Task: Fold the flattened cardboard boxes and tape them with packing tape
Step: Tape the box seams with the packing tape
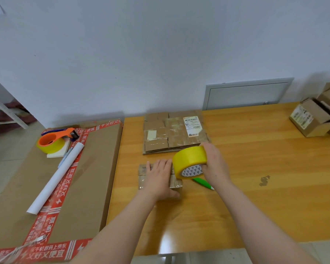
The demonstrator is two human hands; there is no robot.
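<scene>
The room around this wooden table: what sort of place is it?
Probably a small parcel-packing workspace: a stack of flattened boxes, yellow packing tape in the right hand, and folded boxes on the table.

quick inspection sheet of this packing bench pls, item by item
surface: wooden table, dark smudge at right
job's things: small box; yellow tape roll at its right end; flattened boxes stacked behind
clutter: green pen beside the box; tape dispenser and white paper roll on big carton at left; folded boxes far right
grippers: left hand flat on small box; right hand grips yellow tape roll
cables: nothing seen
surroundings: white wall, grey hatch
</scene>
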